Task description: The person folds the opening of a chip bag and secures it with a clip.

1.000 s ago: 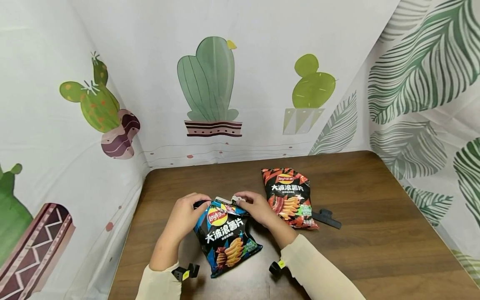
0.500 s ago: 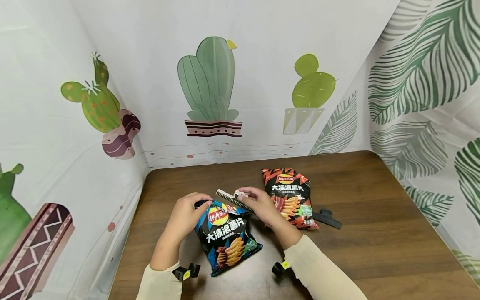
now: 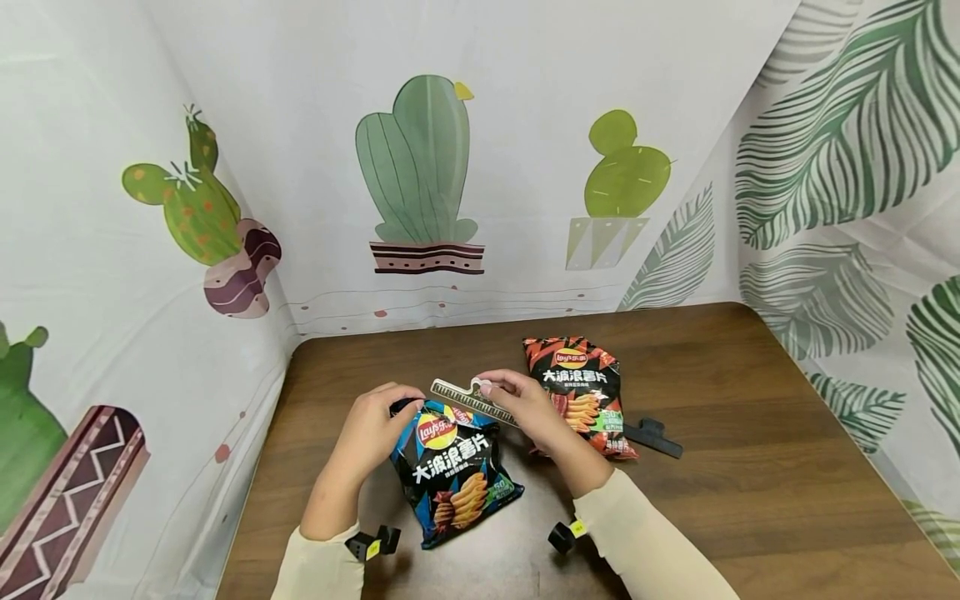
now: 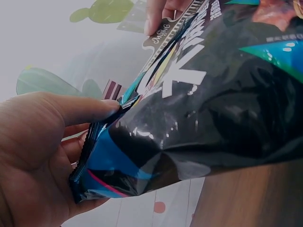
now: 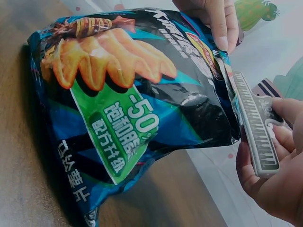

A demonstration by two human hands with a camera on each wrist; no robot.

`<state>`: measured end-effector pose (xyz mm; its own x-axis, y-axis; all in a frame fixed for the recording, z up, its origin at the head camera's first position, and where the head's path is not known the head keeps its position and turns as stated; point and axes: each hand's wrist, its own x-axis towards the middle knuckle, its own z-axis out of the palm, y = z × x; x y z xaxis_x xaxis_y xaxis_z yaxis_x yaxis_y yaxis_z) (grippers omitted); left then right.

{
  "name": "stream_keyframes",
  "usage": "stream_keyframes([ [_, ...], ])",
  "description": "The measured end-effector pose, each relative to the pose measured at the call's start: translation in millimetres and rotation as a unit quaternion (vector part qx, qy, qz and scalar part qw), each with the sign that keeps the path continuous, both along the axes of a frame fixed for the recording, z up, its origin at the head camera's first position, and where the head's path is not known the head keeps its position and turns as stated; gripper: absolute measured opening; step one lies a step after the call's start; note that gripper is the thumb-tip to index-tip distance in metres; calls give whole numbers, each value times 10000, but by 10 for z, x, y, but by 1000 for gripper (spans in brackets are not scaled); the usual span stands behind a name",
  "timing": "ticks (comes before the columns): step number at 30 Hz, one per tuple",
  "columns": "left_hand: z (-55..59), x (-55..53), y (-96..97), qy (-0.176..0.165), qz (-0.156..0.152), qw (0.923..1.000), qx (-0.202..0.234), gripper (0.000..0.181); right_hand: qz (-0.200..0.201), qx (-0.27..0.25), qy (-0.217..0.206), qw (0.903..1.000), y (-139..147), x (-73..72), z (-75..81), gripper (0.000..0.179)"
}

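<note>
A blue and black bag of potato chips is propped up in the middle of the table, its top edge folded over. My left hand pinches its upper left corner between thumb and fingers, as the left wrist view also shows. In my right hand is a bag clip with a piano-key pattern, pinched by its grip tab. The clip lies along the bag's top edge, just behind it in the head view. Whether it touches the bag, I cannot tell.
A red and black bag of chips lies to the right of my right hand. A black bag clip pokes out beside its lower right side. Behind the wooden table hangs a cactus-print cloth.
My right hand has lifted the clip slightly up and right from the bag's top edge, and turned it so its piano-key face shows. My left hand keeps its hold on the corner.
</note>
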<state>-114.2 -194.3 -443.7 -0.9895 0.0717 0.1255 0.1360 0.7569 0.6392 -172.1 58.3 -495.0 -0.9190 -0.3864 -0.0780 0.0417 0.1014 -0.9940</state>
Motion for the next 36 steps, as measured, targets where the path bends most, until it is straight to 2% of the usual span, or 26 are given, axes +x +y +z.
stream_keyframes([
  [11,1,7,2,64,-92,9999,-25,14,242,-23,126,9996,44,-11,-12,35],
  [36,25,6,23,83,-52,10000,18,13,232,-42,443,9987,21,7,16,29],
])
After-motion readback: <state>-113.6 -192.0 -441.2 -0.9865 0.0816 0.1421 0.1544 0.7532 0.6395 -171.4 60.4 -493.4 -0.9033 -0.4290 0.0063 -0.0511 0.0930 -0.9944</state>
